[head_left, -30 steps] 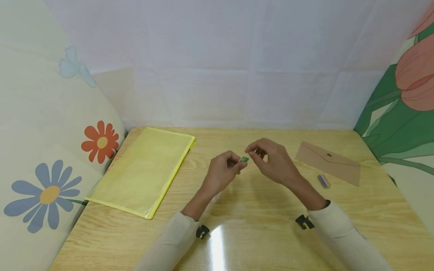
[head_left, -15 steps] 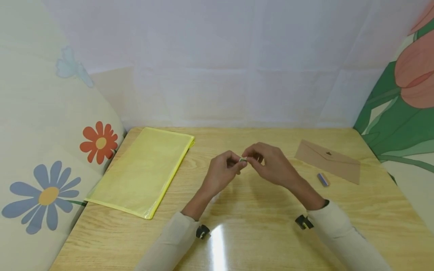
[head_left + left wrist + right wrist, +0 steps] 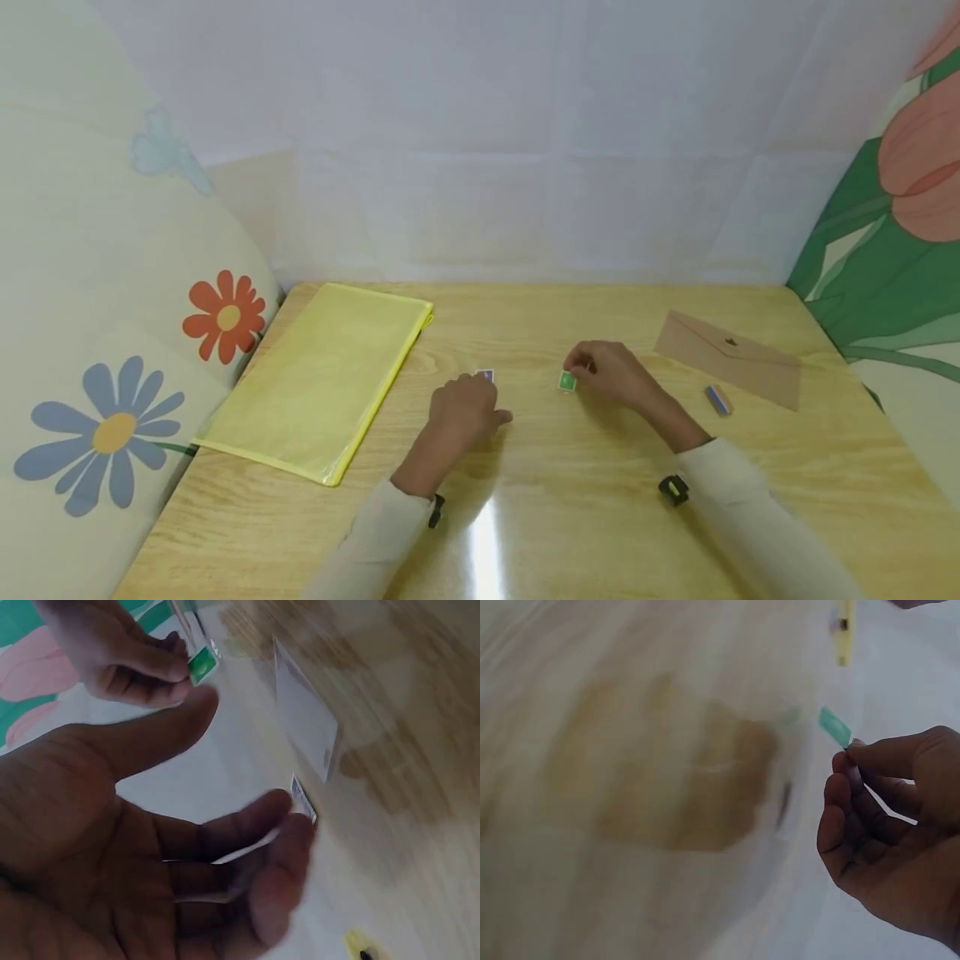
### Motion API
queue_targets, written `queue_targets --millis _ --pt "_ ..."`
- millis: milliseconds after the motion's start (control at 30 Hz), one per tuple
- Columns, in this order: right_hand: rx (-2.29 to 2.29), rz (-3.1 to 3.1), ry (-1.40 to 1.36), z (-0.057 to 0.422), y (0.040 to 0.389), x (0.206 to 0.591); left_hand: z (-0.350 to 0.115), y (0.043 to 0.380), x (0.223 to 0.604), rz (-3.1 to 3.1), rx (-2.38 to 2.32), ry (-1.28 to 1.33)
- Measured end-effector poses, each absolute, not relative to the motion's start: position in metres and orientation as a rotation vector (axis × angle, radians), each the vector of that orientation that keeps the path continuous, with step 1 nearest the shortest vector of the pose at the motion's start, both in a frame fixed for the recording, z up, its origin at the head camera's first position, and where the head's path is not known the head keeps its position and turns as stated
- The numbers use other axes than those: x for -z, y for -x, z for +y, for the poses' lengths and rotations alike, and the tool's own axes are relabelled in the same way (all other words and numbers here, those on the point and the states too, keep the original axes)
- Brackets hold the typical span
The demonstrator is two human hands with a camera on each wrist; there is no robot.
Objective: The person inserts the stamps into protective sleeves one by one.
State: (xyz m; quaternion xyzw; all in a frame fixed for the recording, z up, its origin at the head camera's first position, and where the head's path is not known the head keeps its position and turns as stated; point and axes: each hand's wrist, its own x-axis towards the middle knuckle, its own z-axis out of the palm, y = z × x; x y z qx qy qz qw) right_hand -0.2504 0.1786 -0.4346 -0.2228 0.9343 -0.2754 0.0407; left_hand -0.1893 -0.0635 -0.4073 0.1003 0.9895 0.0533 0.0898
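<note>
Between its thumb and index finger, my right hand pinches a small green stamp with a white border. The right wrist view shows this stamp held by one corner. A second small stamp, purple-blue with a white edge, lies on the table at the fingertips of my left hand, which partly covers it in the head view. In the left wrist view the left thumb stands out apart from the other fingers, which bend loosely with their tips right at the stamp.
A yellow-edged zip pouch lies flat on the wooden table at left. To the right are a brown envelope and a small eraser-like block with a blue and white stripe. Printed cushions border both sides.
My hands were together at the middle over the green stamp and have parted. The right carried that stamp slightly right and down; the left moved left and down to the purple-blue stamp, now visible.
</note>
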Motion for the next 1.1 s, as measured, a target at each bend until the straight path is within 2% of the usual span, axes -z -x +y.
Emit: queue_targets --millis 233,567,967,1100 --pt "0.355 3.107 0.964 0.172 0.253 0.452 -0.064 0.183 0.411 2.855 0.104 -0.297" --pt "0.522 2.87 1.129 0.124 0.257 0.434 -0.06 0.182 0.414 2.881 0.031 -0.417" --pt "0.265 2.783 1.414 0.077 0.26 0.438 -0.072 0.183 0.411 2.897 -0.196 -0.56" --pt "0.297 2.854 1.376 0.067 0.258 0.443 -0.079 0.187 0.409 2.884 -0.337 -0.59"
